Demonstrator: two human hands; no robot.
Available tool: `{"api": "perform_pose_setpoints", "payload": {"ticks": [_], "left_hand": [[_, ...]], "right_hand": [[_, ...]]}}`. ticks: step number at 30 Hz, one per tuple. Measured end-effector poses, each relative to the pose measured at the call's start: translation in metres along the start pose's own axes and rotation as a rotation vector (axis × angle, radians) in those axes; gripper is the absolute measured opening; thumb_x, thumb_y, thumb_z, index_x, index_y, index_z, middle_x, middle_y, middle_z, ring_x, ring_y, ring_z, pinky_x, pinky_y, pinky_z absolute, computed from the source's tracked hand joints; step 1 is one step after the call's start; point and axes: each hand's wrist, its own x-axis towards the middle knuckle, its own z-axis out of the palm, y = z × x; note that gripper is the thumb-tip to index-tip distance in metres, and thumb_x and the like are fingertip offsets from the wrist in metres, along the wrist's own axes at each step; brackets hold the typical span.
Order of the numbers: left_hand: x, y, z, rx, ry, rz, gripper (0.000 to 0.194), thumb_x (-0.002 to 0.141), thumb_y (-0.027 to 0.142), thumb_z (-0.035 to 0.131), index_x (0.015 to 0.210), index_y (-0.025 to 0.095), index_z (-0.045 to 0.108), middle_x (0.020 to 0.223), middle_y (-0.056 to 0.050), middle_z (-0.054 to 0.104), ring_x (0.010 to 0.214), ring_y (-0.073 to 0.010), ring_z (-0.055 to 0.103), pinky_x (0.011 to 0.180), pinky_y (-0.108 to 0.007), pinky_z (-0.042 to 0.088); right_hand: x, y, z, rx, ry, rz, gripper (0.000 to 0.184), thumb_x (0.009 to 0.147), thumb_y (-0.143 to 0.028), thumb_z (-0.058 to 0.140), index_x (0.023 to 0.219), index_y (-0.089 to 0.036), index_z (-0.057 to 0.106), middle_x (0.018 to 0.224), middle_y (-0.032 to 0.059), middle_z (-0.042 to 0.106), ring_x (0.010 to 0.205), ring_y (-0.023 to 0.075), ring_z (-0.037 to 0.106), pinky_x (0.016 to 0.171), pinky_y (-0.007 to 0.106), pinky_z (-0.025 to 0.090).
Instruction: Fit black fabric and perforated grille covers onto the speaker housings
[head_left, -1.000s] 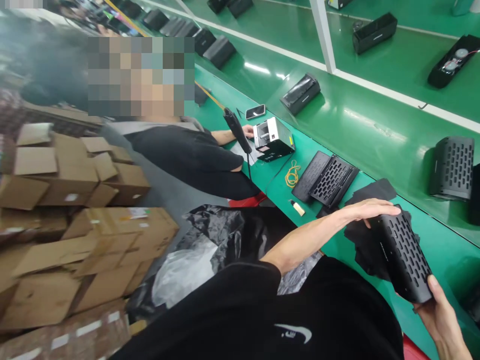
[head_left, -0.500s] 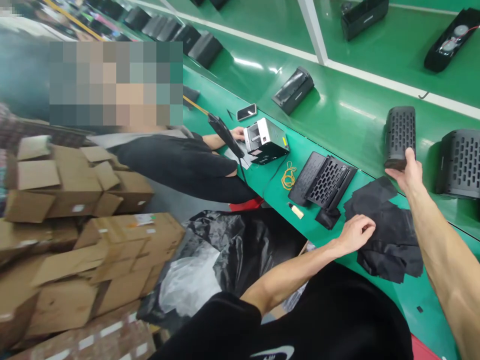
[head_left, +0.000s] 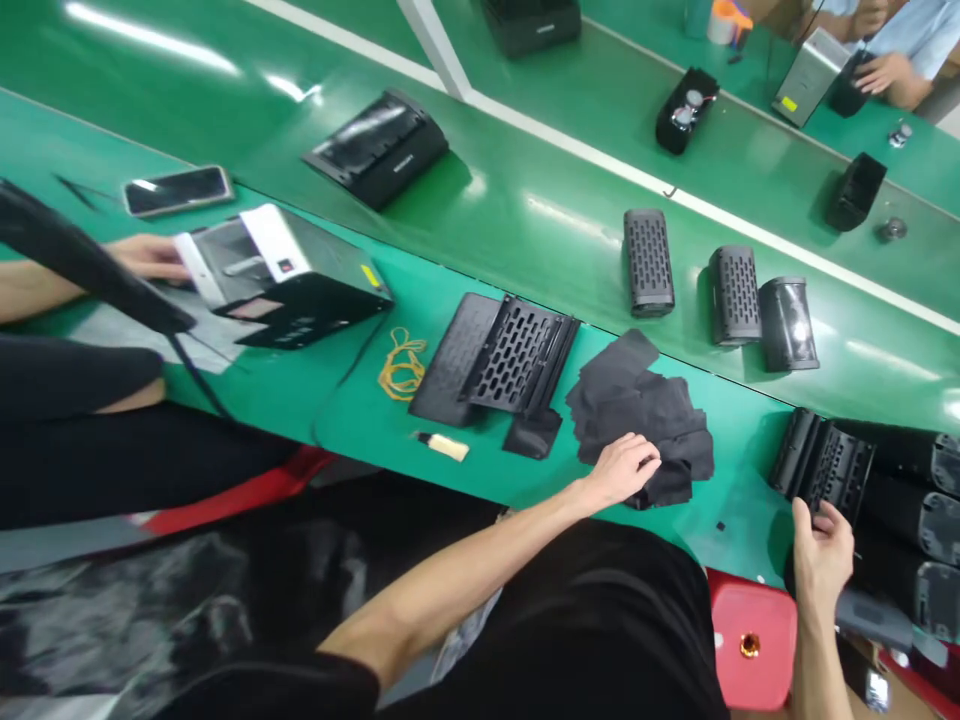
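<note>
My left hand (head_left: 624, 468) is over the near edge of a loose pile of thin black fabric pieces (head_left: 637, 395) on the green table. Its fingers are curled in, and whether they pinch a piece is hidden. Off to the right, my right hand (head_left: 823, 550) has thumb and fingers apart, just at the near end of a black speaker shell (head_left: 829, 465) with slotted holes. Whether it touches the shell I cannot tell. A speaker housing with a slotted grille (head_left: 649, 262) stands upright on the green strip beyond the fabric.
Left of the fabric lie another slotted shell (head_left: 514, 355), yellow cord (head_left: 403, 365) and a small cream-handled tool (head_left: 446, 446). Further left, a co-worker's hand (head_left: 150, 258) is at a boxy machine (head_left: 292, 270) near a phone (head_left: 178, 190). A red stool (head_left: 754, 645) stands below the table edge.
My right hand has let go of the slotted speaker housing, left it standing on the green strip, and moved to the shell at right. My view has turned right; my left hand stays by the fabric.
</note>
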Motion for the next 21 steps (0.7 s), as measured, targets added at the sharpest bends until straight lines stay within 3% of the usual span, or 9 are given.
{"api": "perform_pose_setpoints", "payload": {"ticks": [3, 7, 9, 11, 14, 16, 18, 21], "left_hand": [[0.007, 0.013, -0.003, -0.102, -0.002, -0.026, 0.016, 0.095, 0.028, 0.062, 0.087, 0.023, 0.074, 0.087, -0.002, 0.071, 0.086, -0.0174, 0.062, 0.085, -0.029, 0.049], [0.003, 0.008, -0.016, -0.107, 0.130, -0.117, 0.021, 0.099, 0.033, 0.058, 0.095, 0.021, 0.075, 0.088, 0.000, 0.073, 0.078, -0.0133, 0.064, 0.076, -0.024, 0.050], [-0.004, -0.001, -0.025, -0.078, 0.245, -0.200, 0.026, 0.102, 0.032, 0.051, 0.102, 0.018, 0.074, 0.084, -0.001, 0.073, 0.073, -0.0136, 0.064, 0.071, -0.024, 0.050], [-0.010, -0.009, -0.032, -0.037, 0.358, -0.263, 0.031, 0.104, 0.028, 0.045, 0.112, 0.016, 0.072, 0.091, -0.004, 0.075, 0.077, -0.0150, 0.065, 0.073, -0.026, 0.052], [-0.012, -0.009, -0.039, 0.008, 0.442, -0.265, 0.032, 0.105, 0.026, 0.044, 0.120, 0.018, 0.071, 0.113, -0.009, 0.075, 0.101, -0.0183, 0.067, 0.094, -0.031, 0.054], [-0.010, -0.004, -0.039, 0.051, 0.395, -0.175, 0.030, 0.104, 0.028, 0.050, 0.121, 0.021, 0.073, 0.117, -0.009, 0.074, 0.112, -0.0209, 0.065, 0.105, -0.036, 0.051], [-0.008, 0.001, -0.036, 0.123, 0.286, -0.039, 0.029, 0.103, 0.031, 0.055, 0.122, 0.023, 0.075, 0.115, -0.011, 0.075, 0.113, -0.0234, 0.063, 0.107, -0.040, 0.049], [-0.010, 0.002, -0.022, 0.230, 0.137, 0.086, 0.031, 0.102, 0.036, 0.058, 0.124, 0.024, 0.076, 0.110, -0.012, 0.075, 0.104, -0.0243, 0.063, 0.101, -0.041, 0.050]], "right_hand": [[0.020, 0.010, -0.012, -0.048, 0.055, -0.078, 0.067, 0.074, -0.083, 0.063, 0.089, -0.020, 0.077, 0.082, 0.0104, 0.070, 0.077, 0.0298, 0.067, 0.082, 0.044, 0.053], [0.007, -0.003, -0.008, -0.003, 0.082, -0.240, 0.061, 0.088, -0.075, 0.061, 0.102, -0.020, 0.081, 0.087, 0.0120, 0.072, 0.091, 0.0334, 0.070, 0.092, 0.045, 0.052], [-0.003, -0.018, 0.014, 0.077, -0.046, -0.421, 0.056, 0.092, -0.072, 0.062, 0.104, -0.021, 0.082, 0.089, 0.0105, 0.073, 0.085, 0.0287, 0.070, 0.087, 0.040, 0.053], [-0.012, -0.038, 0.051, 0.164, -0.233, -0.590, 0.060, 0.096, -0.074, 0.056, 0.101, -0.020, 0.082, 0.094, 0.0106, 0.074, 0.082, 0.0253, 0.069, 0.085, 0.038, 0.053], [-0.018, -0.061, 0.106, 0.215, -0.440, -0.661, 0.074, 0.095, -0.084, 0.043, 0.095, -0.020, 0.080, 0.097, 0.0117, 0.073, 0.087, 0.0254, 0.069, 0.085, 0.039, 0.053], [-0.021, -0.061, 0.126, 0.189, -0.459, -0.619, 0.081, 0.091, -0.089, 0.041, 0.102, -0.018, 0.078, 0.094, 0.0130, 0.070, 0.092, 0.0282, 0.067, 0.087, 0.041, 0.052], [-0.031, -0.050, 0.129, 0.136, -0.427, -0.551, 0.084, 0.088, -0.092, 0.043, 0.105, -0.016, 0.074, 0.083, 0.0121, 0.064, 0.094, 0.0322, 0.063, 0.088, 0.045, 0.050], [-0.062, -0.027, 0.122, 0.057, -0.496, -0.498, 0.077, 0.084, -0.095, 0.043, 0.086, -0.022, 0.067, 0.074, 0.0089, 0.058, 0.081, 0.0296, 0.059, 0.078, 0.043, 0.047]]}}
